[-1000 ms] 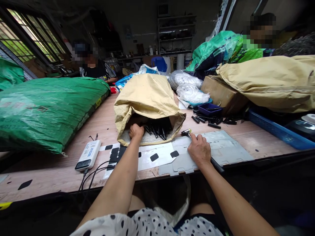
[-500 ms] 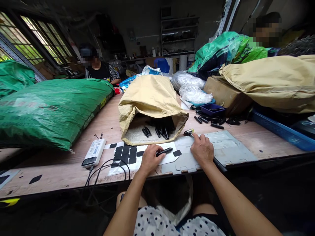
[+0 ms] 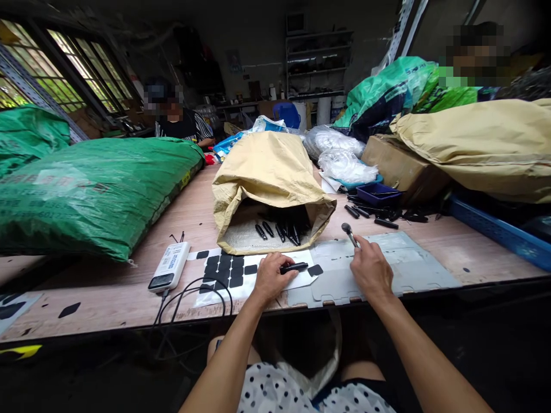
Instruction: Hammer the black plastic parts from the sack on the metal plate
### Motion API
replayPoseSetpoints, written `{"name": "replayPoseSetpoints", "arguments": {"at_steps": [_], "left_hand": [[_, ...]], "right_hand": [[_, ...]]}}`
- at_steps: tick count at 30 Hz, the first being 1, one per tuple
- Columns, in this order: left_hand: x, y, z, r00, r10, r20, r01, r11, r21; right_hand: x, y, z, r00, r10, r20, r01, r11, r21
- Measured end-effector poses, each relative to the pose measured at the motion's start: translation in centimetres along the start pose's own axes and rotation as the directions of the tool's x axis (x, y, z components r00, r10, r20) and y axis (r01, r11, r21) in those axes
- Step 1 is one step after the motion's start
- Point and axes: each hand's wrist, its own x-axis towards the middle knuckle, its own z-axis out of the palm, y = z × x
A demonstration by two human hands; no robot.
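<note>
My left hand (image 3: pixel 272 277) is closed around a black pen-shaped piece (image 3: pixel 294 267), holding it level with its tip pointing right. Beneath it lies a white sheet (image 3: pixel 253 288) with rows of black rounded squares. In my right hand (image 3: pixel 372 266) is a small hammer (image 3: pixel 346 229), its metal head raised above a grey board (image 3: pixel 411 264). Most of the hammer's handle is hidden by the hand. One loose black square (image 3: pixel 315 270) sits between my hands. Just beyond them, a beige woven sack (image 3: pixel 269 166) lies with its mouth towards me, several black pen-shaped pieces inside.
On the left are a white power bank (image 3: pixel 169 267) with black cables and a large green sack (image 3: pixel 86 195). More black pieces (image 3: pixel 386 223) lie near a purple tray (image 3: pixel 379 194). A blue crate (image 3: pixel 495 232) stands at right. Two people are beyond the table.
My right hand has lifted the hammer, so its head stands higher and further right, tilted up. The left hand keeps the black piece in about the same place. The view has shifted slightly.
</note>
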Motion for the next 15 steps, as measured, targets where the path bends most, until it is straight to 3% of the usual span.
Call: {"name": "replayPoseSetpoints", "arguments": {"at_steps": [3, 6, 10, 15], "left_hand": [[0.2, 0.0, -0.1, 0.999, -0.038, 0.025, 0.039, 0.999, -0.036], [0.5, 0.0, -0.1, 0.995, -0.090, 0.039, 0.092, 0.994, -0.063], [0.7, -0.1, 0.1, 0.992, -0.116, 0.039, 0.119, 0.990, -0.075], [0.7, -0.4, 0.4, 0.996, -0.090, 0.021, 0.091, 0.992, -0.083]], "right_hand": [[-2.2, -0.9, -0.9, 1.000, -0.016, 0.017, 0.010, 0.951, 0.308], [-5.0, -2.6, -0.9, 0.980, -0.167, 0.111, 0.091, 0.863, 0.496], [-7.7, -4.8, -0.5, 0.926, -0.347, 0.149, 0.242, 0.847, 0.474], [-8.9, -6.1, -0.5, 0.905, -0.416, 0.092, 0.369, 0.873, 0.319]]}}
